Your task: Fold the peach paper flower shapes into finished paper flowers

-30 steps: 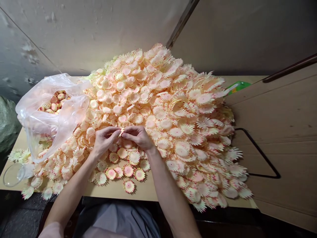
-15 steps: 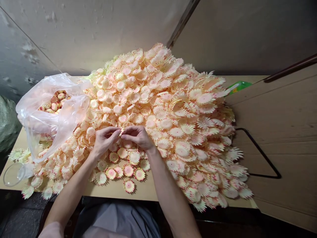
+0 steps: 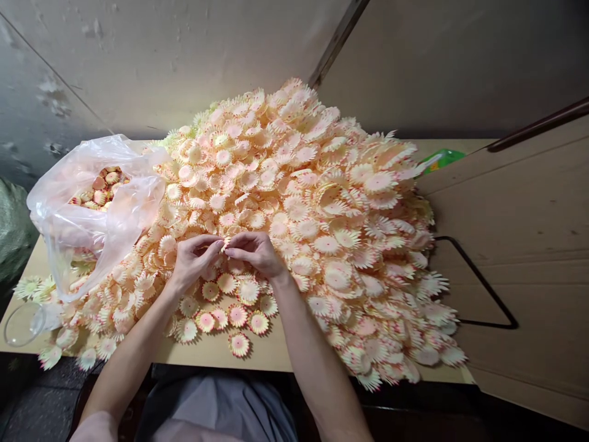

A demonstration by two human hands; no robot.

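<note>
A small pale petalled piece (image 3: 226, 244) is pinched between my two hands, near the front of a large heap of flower-shaped pieces (image 3: 294, 209). My left hand (image 3: 196, 256) grips its left side with thumb and fingers. From the right, my right hand (image 3: 255, 250) holds the other side, its fingertips almost touching the left ones. Much of the small piece is hidden by the fingers. Below the hands, several loose flower pieces with pink centres (image 3: 238, 315) lie flat on the table (image 3: 207, 355).
On the left, an open plastic bag (image 3: 138, 202) holds small rounded pieces (image 3: 103, 187). A clear round dish (image 3: 25, 323) is at the front left corner. Cardboard (image 3: 529, 276), a bent black rod (image 3: 483, 279) and a green packet (image 3: 445, 158) are on the right.
The view has shifted very slightly. Both hands keep the same pinch on the small piece, with no clear movement against the heap.
</note>
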